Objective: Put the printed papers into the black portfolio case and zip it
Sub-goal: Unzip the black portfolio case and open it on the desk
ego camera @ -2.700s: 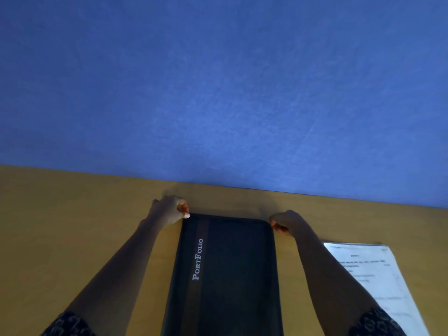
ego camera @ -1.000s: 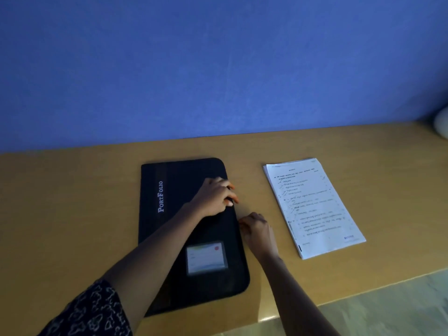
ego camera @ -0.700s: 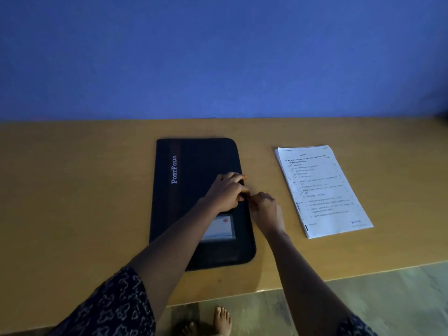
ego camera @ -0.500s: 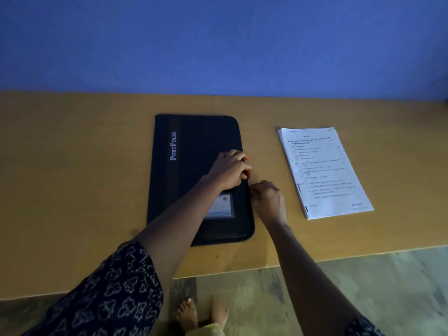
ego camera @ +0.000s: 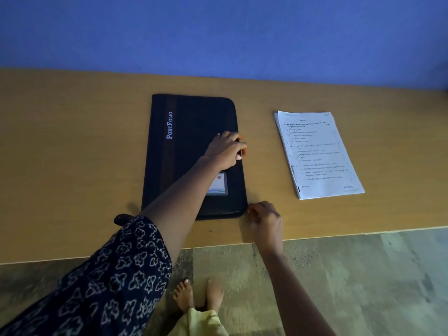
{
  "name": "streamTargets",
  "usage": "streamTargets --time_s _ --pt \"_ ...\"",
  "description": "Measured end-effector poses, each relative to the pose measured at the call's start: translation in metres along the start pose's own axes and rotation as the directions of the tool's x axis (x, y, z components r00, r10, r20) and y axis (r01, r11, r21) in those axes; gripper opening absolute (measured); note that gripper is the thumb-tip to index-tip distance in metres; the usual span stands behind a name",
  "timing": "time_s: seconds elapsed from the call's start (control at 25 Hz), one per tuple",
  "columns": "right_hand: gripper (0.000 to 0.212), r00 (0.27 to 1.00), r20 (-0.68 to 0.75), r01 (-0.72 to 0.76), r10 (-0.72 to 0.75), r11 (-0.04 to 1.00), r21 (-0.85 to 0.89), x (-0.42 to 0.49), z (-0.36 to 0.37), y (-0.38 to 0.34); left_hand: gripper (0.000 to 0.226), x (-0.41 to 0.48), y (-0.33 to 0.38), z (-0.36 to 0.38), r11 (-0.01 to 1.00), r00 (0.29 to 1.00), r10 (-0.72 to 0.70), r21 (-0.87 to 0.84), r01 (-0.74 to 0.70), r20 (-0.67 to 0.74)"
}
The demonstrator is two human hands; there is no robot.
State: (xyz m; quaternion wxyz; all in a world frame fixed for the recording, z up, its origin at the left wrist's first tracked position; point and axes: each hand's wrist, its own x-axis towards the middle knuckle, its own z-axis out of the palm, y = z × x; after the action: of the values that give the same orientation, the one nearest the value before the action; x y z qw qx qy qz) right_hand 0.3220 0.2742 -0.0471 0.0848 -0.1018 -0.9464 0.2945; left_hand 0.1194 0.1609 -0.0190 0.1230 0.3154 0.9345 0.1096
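Observation:
The black portfolio case (ego camera: 189, 132), lettered "PortFolio", lies flat and closed on the wooden table (ego camera: 72, 146). My left hand (ego camera: 226, 150) rests on its right edge about halfway down, fingers curled over the rim. At the case's near right corner, my right hand (ego camera: 265, 218) pinches something small, apparently the zipper pull; the pull itself is too small to make out. The stack of printed papers (ego camera: 317, 154) lies on the table to the right of the case, untouched.
A blue wall (ego camera: 218, 32) runs behind the table. The table's front edge (ego camera: 339, 235) is just below my right hand. Under it are the floor and my bare feet (ego camera: 198, 294).
My right hand has slid down the case's right side from beside my left hand to the near right corner. My left hand has stayed on the right edge. The view tilted downward.

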Motion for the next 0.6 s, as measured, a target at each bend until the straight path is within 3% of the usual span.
streamTargets --time_s 0.2,0.32,0.48,0.6 --pt "0.013 0.993 -0.029 -0.115 0.117 0.992 0.059 -0.017 0.003 -0.008 0.071 -0.062 0.003 0.006 0.997 0.996 -0.014 -0.075 0.020 0.089" --pt "0.014 0.993 -0.037 -0.111 0.114 0.991 0.077 -0.017 0.004 -0.008 0.088 -0.120 -0.001 0.018 0.989 0.991 0.088 0.113 -0.099 0.101" --pt "0.013 0.991 -0.066 -0.116 0.120 0.991 0.073 -0.020 0.009 -0.006 0.060 -0.143 0.006 0.024 0.935 0.973 0.201 0.274 -0.225 0.113" --pt "0.013 0.989 -0.094 -0.111 0.118 0.991 0.080 -0.031 0.017 -0.010 0.047 -0.145 0.012 0.031 0.932 0.967 0.210 0.270 -0.244 0.147"
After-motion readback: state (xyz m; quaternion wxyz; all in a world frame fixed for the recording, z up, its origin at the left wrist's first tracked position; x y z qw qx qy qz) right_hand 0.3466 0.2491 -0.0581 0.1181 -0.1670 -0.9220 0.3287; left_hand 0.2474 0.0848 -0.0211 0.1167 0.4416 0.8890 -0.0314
